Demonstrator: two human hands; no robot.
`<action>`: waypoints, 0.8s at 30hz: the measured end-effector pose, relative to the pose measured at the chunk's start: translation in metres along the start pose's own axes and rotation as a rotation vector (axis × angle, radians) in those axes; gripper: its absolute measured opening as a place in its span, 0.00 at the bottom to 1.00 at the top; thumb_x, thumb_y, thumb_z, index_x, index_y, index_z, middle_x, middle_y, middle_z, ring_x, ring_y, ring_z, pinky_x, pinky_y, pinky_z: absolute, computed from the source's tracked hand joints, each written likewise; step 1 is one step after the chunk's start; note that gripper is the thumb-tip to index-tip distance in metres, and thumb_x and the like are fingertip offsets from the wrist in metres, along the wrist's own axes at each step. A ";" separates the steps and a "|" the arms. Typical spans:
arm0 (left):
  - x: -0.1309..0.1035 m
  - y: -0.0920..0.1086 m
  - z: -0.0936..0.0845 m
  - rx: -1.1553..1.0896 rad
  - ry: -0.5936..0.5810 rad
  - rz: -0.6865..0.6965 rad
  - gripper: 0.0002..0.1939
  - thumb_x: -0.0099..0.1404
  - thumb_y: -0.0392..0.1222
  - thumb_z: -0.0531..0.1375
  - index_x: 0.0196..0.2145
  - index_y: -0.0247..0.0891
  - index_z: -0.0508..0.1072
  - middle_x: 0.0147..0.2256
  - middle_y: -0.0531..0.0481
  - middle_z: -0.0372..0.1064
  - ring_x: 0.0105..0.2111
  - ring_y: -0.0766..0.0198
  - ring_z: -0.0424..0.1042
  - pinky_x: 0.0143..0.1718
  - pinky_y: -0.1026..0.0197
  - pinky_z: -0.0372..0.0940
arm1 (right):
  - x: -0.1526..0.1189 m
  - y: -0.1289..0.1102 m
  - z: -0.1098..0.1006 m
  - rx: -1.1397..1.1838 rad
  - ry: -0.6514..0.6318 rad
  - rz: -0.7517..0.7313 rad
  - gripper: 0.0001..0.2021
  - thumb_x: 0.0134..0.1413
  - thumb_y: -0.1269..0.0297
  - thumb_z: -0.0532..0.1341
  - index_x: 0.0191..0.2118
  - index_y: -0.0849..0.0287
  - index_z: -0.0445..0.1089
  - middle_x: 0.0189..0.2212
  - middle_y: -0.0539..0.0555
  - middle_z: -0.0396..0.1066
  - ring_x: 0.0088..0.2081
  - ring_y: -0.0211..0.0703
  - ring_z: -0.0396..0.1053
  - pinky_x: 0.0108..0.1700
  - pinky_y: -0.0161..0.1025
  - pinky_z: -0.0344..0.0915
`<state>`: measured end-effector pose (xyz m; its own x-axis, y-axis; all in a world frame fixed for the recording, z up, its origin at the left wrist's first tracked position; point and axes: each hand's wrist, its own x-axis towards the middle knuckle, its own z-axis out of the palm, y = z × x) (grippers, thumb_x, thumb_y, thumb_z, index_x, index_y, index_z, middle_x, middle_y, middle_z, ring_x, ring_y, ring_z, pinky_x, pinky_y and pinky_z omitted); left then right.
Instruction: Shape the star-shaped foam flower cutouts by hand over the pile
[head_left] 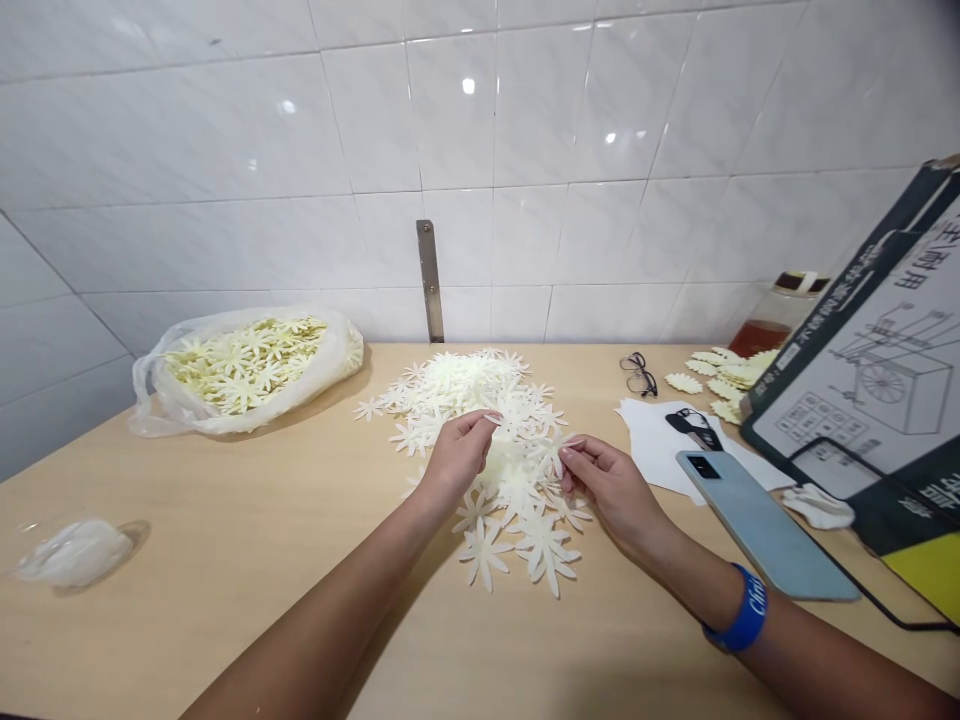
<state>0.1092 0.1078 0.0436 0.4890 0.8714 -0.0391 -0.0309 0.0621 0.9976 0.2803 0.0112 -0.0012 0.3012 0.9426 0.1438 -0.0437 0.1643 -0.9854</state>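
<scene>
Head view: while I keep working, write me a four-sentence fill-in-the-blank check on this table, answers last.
1. The hand nearer the phone is the person's ____ one.
2. The wristband is coloured ____.
3. Seen from this camera, the plastic bag lies to the ____ of the pile of cutouts.
4. The paper partly under the phone is ____.

Missing words: right; blue; left; white.

Dark-framed glasses [640, 373] lie near white paper [651, 445] that a blue phone [769, 525] overlaps.
</scene>
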 end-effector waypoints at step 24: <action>-0.003 -0.002 -0.002 0.385 0.047 0.179 0.18 0.64 0.54 0.53 0.28 0.38 0.70 0.23 0.55 0.55 0.25 0.66 0.58 0.27 0.63 0.52 | 0.000 -0.007 -0.007 -0.291 0.240 0.119 0.27 0.54 0.38 0.57 0.18 0.57 0.63 0.13 0.47 0.56 0.16 0.35 0.51 0.19 0.36 0.48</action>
<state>0.1062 0.1062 0.0416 0.4647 0.8738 0.1430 0.2204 -0.2706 0.9371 0.2871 0.0085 0.0048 0.5259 0.8498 0.0352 0.1696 -0.0642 -0.9834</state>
